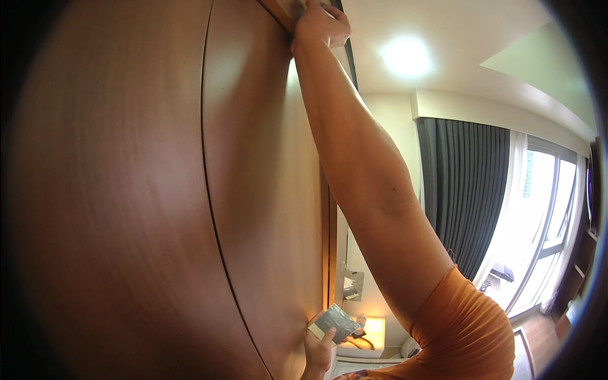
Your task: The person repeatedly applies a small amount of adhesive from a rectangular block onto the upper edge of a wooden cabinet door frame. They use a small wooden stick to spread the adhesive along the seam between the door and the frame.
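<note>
My right arm, in an orange short sleeve (468, 329), reaches up along a brown wooden panel (266, 190). At the upper edge of the view my right hand (322, 26) is closed beside the panel's top edge. Its fingertips are partly cut off, and whatever they grip cannot be made out. Low down, my left hand (318, 351) is closed on a flat, shiny grey packet (339, 322) with a pale edge. The thumb lies across the packet's front, close to the panel.
A dark seam splits the wooden front, which fills the left side. Behind my arm are a dark grey curtain (465, 183), a bright window (538, 209) and a lit ceiling lamp (406, 57). A glowing bedside lamp (373, 330) stands beyond the packet.
</note>
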`<state>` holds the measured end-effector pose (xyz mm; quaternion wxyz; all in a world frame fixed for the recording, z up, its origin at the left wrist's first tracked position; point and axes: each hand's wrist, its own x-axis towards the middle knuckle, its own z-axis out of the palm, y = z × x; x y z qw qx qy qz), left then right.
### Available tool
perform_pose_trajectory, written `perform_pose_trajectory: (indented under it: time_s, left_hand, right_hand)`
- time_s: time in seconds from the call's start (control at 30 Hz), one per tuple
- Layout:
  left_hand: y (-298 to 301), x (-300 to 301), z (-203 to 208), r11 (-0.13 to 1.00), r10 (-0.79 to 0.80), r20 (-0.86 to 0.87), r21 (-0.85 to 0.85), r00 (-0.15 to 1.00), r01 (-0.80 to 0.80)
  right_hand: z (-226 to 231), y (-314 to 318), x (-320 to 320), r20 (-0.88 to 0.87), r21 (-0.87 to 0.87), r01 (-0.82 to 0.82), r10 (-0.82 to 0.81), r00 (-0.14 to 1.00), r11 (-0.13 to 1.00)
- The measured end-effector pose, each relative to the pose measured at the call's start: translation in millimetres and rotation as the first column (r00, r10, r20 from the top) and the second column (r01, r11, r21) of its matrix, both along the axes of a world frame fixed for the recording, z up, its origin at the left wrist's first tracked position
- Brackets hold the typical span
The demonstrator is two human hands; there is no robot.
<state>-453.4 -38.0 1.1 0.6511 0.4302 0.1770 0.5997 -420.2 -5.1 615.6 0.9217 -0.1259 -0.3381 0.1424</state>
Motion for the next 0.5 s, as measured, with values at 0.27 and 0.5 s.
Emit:
perform_pose_trajectory:
  time_s: [0.27, 0.5]
  left_hand:
    - [-1.2, -0.4, 2.5, 1.0, -0.005, 0.003, 0.009, 1.0, 0.005]
    - [0.8, 0.1, -1.9, 1.0, -0.018, 0.033, 0.001, 0.999, 0.018]
  right_hand:
    - [5.0, 7.6, 1.6, -0.029, 0.055, -0.042, 0.044, 0.999, 0.998]
    - [9.2, 17.2, 12.6, 0.071, 0.049, -0.036, 0.033, 0.997, 0.998]
